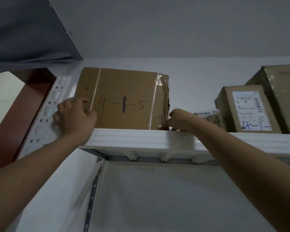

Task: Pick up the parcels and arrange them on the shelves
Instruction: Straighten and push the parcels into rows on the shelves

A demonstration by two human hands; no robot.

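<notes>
A pale wall (pixel 191 77) filled the background, seen from below. A dark grey panel (pixel 23 30) slanted across the upper left corner, with a reddish-brown frame (pixel 32 101) under it. A white metal shelf (pixel 141 138) ran across the middle of the view, its ribbed front edge facing the camera and its underside visible below.

The big box (pixel 124 91) stood on the left end of this shelf, flush with the front edge. It was brown cardboard, crossed by two strips of clear tape, with "4-1-5" handwritten on its front and the middle figure struck over in dark ink. Its right edge looked crumpled and torn.

Well apart from it, at the right end of the same shelf, stood a tall box (pixel 281 77). Just in front of that sat a smaller labelled box (pixel 228 104) with a white shipping sticker and blue writing.

A white slotted post (pixel 49 111) rose at the shelf's left end, just beside the big box.

The left hand (pixel 74 118) gripped the big box's lower left corner, thumb on the front face and fingers curled round the side. The right hand (pixel 180 119) was at the lower right corner, fingers bent against it; I could not tell whether it gripped or only pressed.

A small parcel (pixel 214 120) lay low between the right hand and the labelled box.
</notes>
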